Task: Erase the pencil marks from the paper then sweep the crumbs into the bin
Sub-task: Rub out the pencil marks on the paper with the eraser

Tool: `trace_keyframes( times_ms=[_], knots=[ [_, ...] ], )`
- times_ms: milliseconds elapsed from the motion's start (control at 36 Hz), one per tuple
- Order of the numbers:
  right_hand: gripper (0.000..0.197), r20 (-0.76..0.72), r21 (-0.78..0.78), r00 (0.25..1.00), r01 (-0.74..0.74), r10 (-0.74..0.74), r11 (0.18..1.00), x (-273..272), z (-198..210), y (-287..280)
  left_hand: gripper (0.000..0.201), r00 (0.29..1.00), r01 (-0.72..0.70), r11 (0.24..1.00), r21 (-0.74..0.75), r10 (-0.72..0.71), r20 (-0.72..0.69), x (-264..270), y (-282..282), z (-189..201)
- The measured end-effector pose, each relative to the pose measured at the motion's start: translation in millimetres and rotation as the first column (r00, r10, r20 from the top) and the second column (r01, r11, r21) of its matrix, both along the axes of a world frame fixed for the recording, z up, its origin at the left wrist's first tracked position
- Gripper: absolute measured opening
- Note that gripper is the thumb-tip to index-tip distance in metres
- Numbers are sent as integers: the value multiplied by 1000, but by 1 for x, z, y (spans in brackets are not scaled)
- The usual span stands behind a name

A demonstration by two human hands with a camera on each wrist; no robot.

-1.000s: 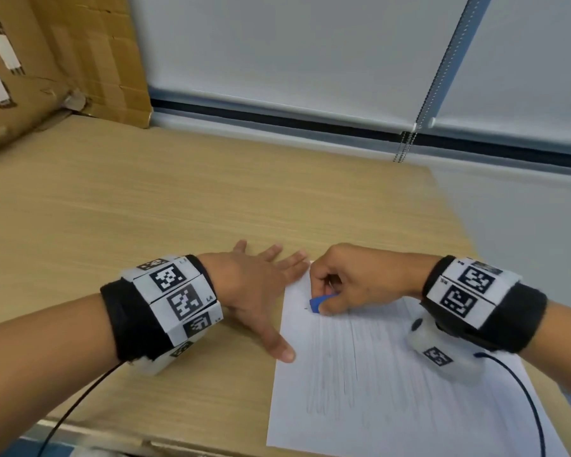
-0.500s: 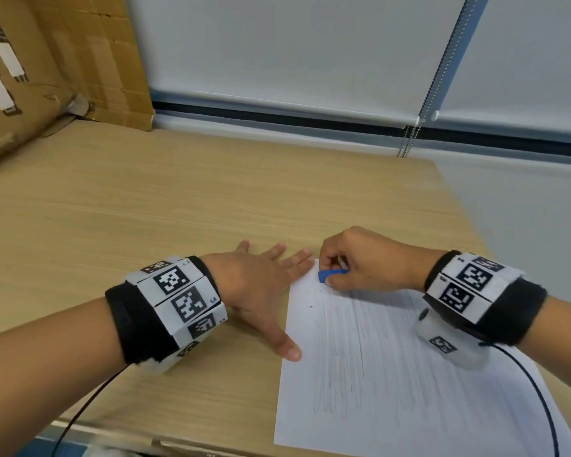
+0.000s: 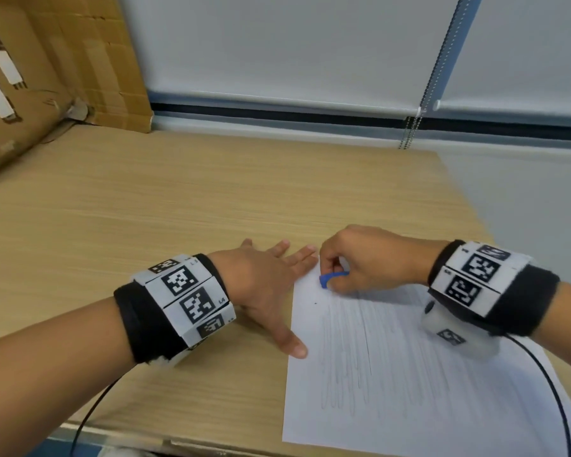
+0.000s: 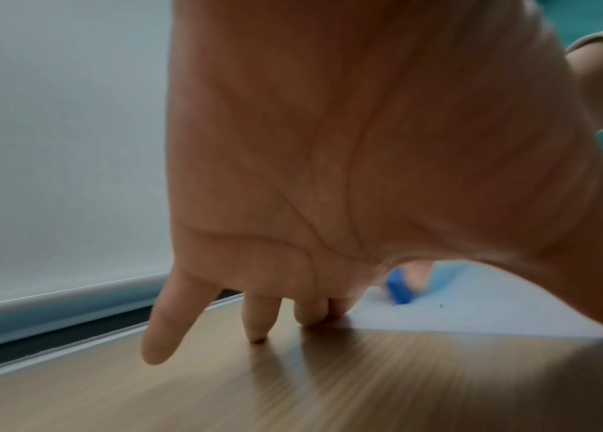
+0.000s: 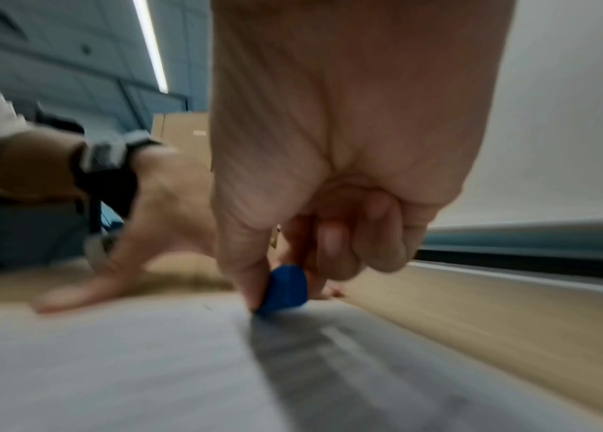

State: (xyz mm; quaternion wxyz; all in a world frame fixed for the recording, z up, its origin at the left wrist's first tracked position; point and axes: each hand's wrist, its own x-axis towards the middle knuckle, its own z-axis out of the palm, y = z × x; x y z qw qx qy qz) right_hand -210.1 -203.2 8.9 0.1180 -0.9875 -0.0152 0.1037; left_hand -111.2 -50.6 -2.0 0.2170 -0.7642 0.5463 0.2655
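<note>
Paper [image 3: 419,384] lies at the near right corner of the wooden table [image 3: 145,206], a white sheet covered in faint grey pencil strokes [image 3: 353,354] running up and down it. The person's right hand [image 3: 370,258] has its fingers curled and pinches a small blue eraser [image 3: 332,278] between thumb and fingers, the eraser's lower end pressed onto the sheet near its far left corner. The left hand [image 3: 264,285] lies flat with fingers spread and straight, gripping nothing; its thumb tip sits on the left edge of the sheet, and the fingertips rest at the far corner, just beside the eraser. One dark speck [image 3: 315,303] sits on the sheet just below the eraser. Cardboard boxes [image 3: 47,70] stand at the table's far left, and a beaded blind cord [image 3: 422,103] hangs at the back.
</note>
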Motion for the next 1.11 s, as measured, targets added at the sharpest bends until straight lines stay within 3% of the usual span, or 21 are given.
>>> trace_keyframes(
  times_ms=[111,250,417,556,694,861,1028,1111],
  knots=[
    [7,74,-25,997,37,-35,999,3,-2,-2,139,1000,3,1000,-15,-3,0,0,0,0],
    [7,-107,110,988,-96,107,989,-17,-1,20,139,1000,4,1000,-17,-4,-2,3,1,-3],
    [6,4,104,1000,4,-4,995,-16,-5,16,139,1000,12,1000,-17,-12,9,3,1,-4],
    [7,-157,216,984,-55,90,975,-29,-6,34,139,1000,15,1000,4,-15,18,1,1,-1],
    [5,-3,169,1000,21,-21,985,-18,-7,23,142,1000,8,1000,6,-8,25,1,0,-1],
    [7,-173,278,977,-70,121,958,-40,-9,45,141,999,7,1000,17,-8,49,-3,0,2],
    [4,-124,327,992,42,-1,944,-36,-13,30,140,999,-15,999,-33,16,31,-4,6,2],
    [5,-126,351,992,45,-1,935,-38,-13,30,132,998,56,995,-84,-57,-3,-12,12,3]
  ],
)
